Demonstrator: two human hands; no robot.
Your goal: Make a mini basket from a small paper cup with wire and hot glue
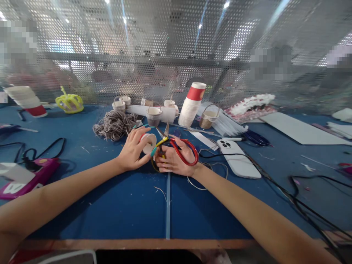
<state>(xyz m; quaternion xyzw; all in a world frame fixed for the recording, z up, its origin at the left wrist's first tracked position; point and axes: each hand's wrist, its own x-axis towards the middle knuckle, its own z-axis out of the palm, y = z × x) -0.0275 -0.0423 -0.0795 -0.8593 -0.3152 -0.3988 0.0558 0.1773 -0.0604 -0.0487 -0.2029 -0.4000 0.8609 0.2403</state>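
Observation:
A small white paper cup, with a bit of red showing on its side, is tipped over in my left hand, its round end turned to the right. The fingers curl around it. My right hand grips a pair of scissors with a large red handle loop. Their blades point up and away from me, slightly parted, close to the cup. A yellow part lies near the pivot, and a dark and yellow loop shows below the fingers. Just behind my left hand sits a bundle of grey-brown cord.
Beyond my hands stand a stack of paper cups and small cord-wrapped buckets. At right lie a white phone, black cables and a white board. A magenta power strip is at left. Perforated metal mesh closes the back.

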